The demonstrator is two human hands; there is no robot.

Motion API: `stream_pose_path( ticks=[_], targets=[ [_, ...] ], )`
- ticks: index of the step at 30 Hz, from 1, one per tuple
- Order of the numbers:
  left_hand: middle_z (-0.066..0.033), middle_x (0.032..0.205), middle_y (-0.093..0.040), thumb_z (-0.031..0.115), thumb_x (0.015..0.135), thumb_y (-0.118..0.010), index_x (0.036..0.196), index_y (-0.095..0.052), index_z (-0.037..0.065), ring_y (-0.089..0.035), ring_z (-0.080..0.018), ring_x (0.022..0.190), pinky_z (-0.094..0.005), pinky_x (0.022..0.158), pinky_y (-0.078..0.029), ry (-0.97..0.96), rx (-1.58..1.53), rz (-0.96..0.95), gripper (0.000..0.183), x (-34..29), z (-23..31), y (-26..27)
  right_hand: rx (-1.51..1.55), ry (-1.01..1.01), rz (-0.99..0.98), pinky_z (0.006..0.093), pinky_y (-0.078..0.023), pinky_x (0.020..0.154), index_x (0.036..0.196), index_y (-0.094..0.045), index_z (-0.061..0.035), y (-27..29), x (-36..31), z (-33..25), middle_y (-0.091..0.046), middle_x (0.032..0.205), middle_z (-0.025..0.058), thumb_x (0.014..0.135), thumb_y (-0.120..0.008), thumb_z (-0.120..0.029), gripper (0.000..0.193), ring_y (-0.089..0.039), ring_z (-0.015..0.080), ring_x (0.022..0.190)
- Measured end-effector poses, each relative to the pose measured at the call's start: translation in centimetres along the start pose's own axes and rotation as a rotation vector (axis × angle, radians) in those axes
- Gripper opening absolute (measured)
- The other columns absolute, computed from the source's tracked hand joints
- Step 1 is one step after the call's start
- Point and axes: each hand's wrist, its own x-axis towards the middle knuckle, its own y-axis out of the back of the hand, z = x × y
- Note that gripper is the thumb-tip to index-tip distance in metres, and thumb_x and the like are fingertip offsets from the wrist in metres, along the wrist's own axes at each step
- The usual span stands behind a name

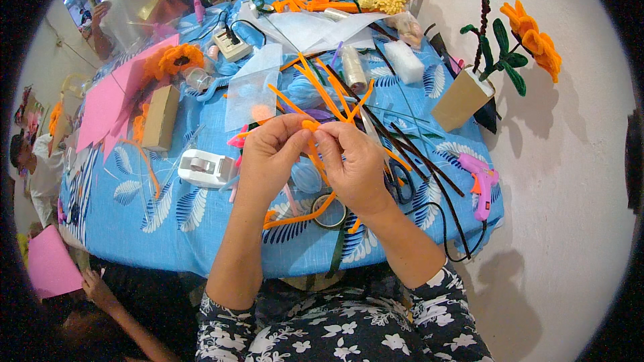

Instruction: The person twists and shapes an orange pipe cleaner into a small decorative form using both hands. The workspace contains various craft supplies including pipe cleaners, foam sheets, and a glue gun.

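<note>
Above the near middle of the table, my left hand [272,154] and my right hand [355,164] are close together. Both pinch a bent orange pipe cleaner [310,125] between thumb and fingers. Its small folded part shows between the fingertips; how it runs inside the hands is hidden. Loose orange pipe cleaners [320,88] fan out just beyond my fingers. Dark brown pipe cleaners [429,165] lie to the right of my right hand, beside black-handled scissors [402,188]. Below my hands, between the forearms, lie a roll of tape [331,226] and another orange pipe cleaner [295,220].
A white tape dispenser [206,169] stands left, a pink-purple glue gun [479,188] right with its cord. A cardboard box [463,100] holds an orange pipe-cleaner flower [537,43]. Pink sheets [107,110] and a power strip [232,44] lie farther off. Another person's hand [98,291] is lower left.
</note>
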Motion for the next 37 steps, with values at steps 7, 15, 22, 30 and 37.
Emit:
stream_pose_path(
  ticks=[7, 15, 22, 30, 37],
  targets=[
    [-0.0016, 0.070, -0.061, 0.011, 0.082, -0.057, 0.089, -0.062, 0.000, -0.054, -0.0052, 0.058, -0.0183, 0.049, -0.041, -0.023, 0.124, 0.024, 0.014, 0.0, 0.0, 0.0, -0.046, 0.009, -0.039, 0.0406, -0.044, 0.059, 0.081, -0.055, -0.0013, 0.1, 0.0, -0.1, -0.058, 0.073, 0.0155, 0.082, -0.053, -0.012, 0.011, -0.057, 0.0329, 0.068],
    [-0.0006, 0.066, -0.057, 0.012, 0.083, -0.057, 0.085, -0.061, 0.000, -0.049, -0.0051, 0.055, -0.0183, 0.049, -0.040, -0.039, 0.057, 0.130, 0.013, 0.1, -0.3, 0.3, 0.299, -0.274, -0.073, 0.0297, -0.046, 0.058, 0.088, -0.057, -0.0002, 0.0, 0.2, 0.3, -0.060, 0.073, 0.0094, 0.087, -0.050, -0.020, 0.021, -0.058, 0.0202, 0.064],
    [0.0005, 0.070, -0.056, 0.010, 0.084, -0.055, 0.082, -0.060, 0.001, -0.049, -0.0057, 0.064, -0.0193, 0.058, -0.040, -0.143, -0.071, 0.165, 0.011, 0.2, -0.2, 0.3, 0.916, -0.953, -0.343, 0.0253, -0.048, 0.056, 0.096, -0.057, -0.0053, 0.8, 0.8, 0.2, -0.061, 0.078, 0.0040, 0.087, -0.049, -0.037, 0.034, -0.056, 0.0113, 0.064],
    [-0.0046, 0.072, -0.057, 0.005, 0.078, -0.056, 0.075, -0.058, 0.000, -0.052, -0.0107, 0.066, -0.0233, 0.060, -0.041, -0.230, 0.124, -0.062, 0.006, 0.2, 0.2, 0.7, 1.188, -0.982, -0.553, 0.0251, -0.047, 0.053, 0.092, -0.057, -0.0048, 1.0, 0.5, 0.6, -0.058, 0.071, 0.0033, 0.086, -0.050, -0.038, 0.034, -0.054, 0.0113, 0.058],
    [-0.0048, 0.074, -0.058, 0.006, 0.078, -0.057, 0.076, -0.059, 0.000, -0.053, -0.0152, 0.068, -0.0263, 0.063, -0.042, -0.327, 0.117, -0.143, 0.007, 0.5, 0.2, 1.8, 1.300, -0.973, -0.610, 0.0224, -0.043, 0.051, 0.089, -0.059, -0.0042, 1.2, 0.4, 0.6, -0.055, 0.067, 0.0012, 0.086, -0.052, -0.034, 0.031, -0.053, 0.0096, 0.059]
  ],
)
